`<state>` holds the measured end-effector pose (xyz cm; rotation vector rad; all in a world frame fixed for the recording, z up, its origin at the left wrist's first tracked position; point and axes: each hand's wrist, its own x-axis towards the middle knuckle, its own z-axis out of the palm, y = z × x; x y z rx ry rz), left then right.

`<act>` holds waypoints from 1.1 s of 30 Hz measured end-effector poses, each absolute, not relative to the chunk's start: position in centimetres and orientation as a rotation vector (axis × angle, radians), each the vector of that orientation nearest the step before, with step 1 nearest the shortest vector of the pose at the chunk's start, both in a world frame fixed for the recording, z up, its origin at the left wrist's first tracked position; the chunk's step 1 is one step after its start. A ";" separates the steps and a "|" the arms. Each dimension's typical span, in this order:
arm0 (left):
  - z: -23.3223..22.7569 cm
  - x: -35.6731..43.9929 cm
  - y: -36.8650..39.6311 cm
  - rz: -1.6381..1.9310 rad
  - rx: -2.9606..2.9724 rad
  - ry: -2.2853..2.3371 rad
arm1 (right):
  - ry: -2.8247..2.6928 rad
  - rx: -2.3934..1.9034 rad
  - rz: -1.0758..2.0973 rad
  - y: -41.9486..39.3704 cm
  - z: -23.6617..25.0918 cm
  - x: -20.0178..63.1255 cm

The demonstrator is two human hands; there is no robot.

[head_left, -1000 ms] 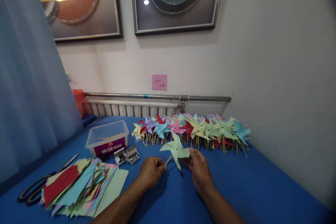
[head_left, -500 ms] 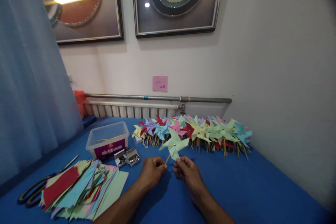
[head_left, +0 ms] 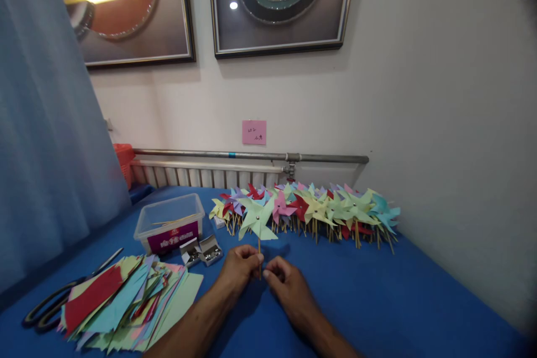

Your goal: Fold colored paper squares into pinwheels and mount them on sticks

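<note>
Over the blue table (head_left: 377, 291), holding a green pinwheel (head_left: 257, 218) straight up by its thin stick, so the paper wheel stays free. Left hand (head_left: 239, 269) pinching the stick tight; right hand (head_left: 289, 288) pinching lower, steadying. Sitting behind: a row of pinwheels (head_left: 319, 210).

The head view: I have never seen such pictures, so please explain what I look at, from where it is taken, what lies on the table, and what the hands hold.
A camera worn on a person's head looks down at their bare hands. The left hand and right hand pinch the thin stick of a pale green pinwheel, held upright. On the blue table lie a row of finished pinwheels, a stack of coloured paper, scissors, a clear plastic box and small open boxes of pins.
</note>
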<state>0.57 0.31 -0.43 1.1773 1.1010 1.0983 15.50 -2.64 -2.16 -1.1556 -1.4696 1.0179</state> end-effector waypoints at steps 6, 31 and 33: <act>-0.6 1.4 -0.3 1.099 1.105 1.024 | -1.535 -1.236 0.860 -3.1 -2.2 15.1; -2.1 2.3 0.2 1.134 1.130 1.156 | -1.572 -1.455 0.722 -2.4 -2.6 14.9; -2.1 2.3 0.2 1.143 1.126 1.168 | -1.578 -1.473 0.711 -2.4 -2.7 14.9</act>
